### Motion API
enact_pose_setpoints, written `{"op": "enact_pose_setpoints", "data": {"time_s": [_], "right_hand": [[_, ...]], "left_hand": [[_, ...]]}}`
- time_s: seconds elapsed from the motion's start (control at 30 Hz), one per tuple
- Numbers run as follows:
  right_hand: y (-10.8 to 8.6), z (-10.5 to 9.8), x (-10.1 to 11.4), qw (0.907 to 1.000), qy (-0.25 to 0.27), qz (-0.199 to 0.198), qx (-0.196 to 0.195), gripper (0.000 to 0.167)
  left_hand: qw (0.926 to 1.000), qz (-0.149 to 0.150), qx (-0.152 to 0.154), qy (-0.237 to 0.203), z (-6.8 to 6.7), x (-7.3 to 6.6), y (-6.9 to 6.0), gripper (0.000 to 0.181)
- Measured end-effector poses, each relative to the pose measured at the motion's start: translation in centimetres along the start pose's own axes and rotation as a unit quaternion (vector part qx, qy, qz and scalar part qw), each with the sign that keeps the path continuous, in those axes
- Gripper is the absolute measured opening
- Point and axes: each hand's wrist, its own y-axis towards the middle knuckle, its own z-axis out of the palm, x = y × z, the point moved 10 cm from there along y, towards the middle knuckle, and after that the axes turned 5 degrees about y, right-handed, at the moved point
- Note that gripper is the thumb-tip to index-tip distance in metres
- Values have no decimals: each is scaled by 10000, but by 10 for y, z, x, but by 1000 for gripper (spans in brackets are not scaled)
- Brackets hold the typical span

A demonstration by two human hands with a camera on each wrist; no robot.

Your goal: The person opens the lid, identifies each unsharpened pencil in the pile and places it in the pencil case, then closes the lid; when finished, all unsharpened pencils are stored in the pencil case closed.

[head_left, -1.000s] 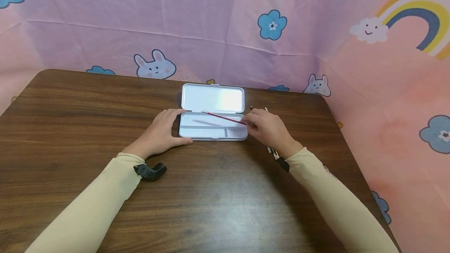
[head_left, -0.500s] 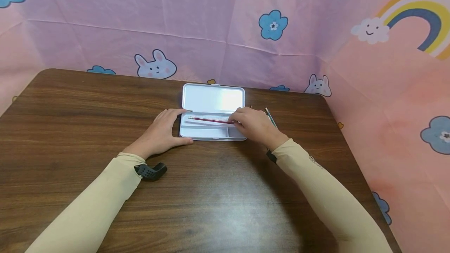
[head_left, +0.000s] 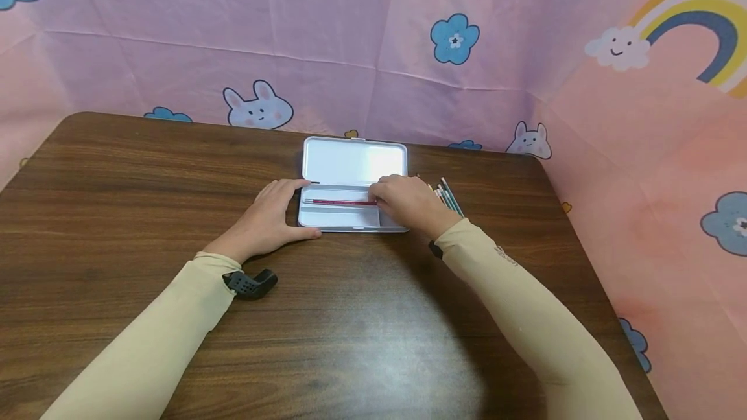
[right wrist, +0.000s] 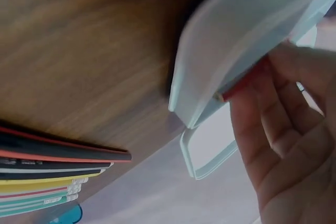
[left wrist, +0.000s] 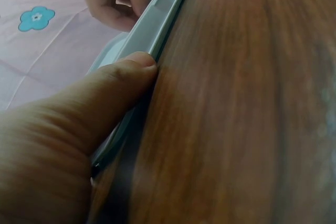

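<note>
1. Overall, a patterned pink cloth [head_left: 350, 24] hangs at 12 o'clock behind the wooden table [head_left: 175, 342].
2. On the table sits a white pencil case [head_left: 338, 218], long axis from 9 to 3 o'clock, its lid [head_left: 344, 161] folded back toward 12.
3. At the case's 8 o'clock, the left hand [head_left: 262, 222] straddles the end, thumb and fingers spread wide, thumb on the front rim.
4. At its 3 o'clock, the right hand [head_left: 413, 205] reaches over the case, thumb and fingers closed in a pinch.
5. Beyond that hand, at 3 o'clock, loose pencils [head_left: 448, 196] lie bunched.
6. Pinched near its tip, the red pencil [head_left: 344, 202] lies along the rear compartment, eraser toward 9, tip toward 3.
</note>
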Motion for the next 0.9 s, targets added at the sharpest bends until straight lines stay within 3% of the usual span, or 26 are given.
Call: {"op": "enact_pose_setpoints", "data": {"time_s": [0.3,0.7,0.9], "right_hand": [[11,10,-11,9980,447,98,434,13],[10,12,-17,9922,1142,76,489,17],[11,14,-16,9915,1183,-68,538,17]], "left_hand": [[10000,-14,-36,-25,-1,0,0,101],[9999,-61,-76,27,-1,1,1,102],[9999,-76,-67,39,1,2,1,101]]}}
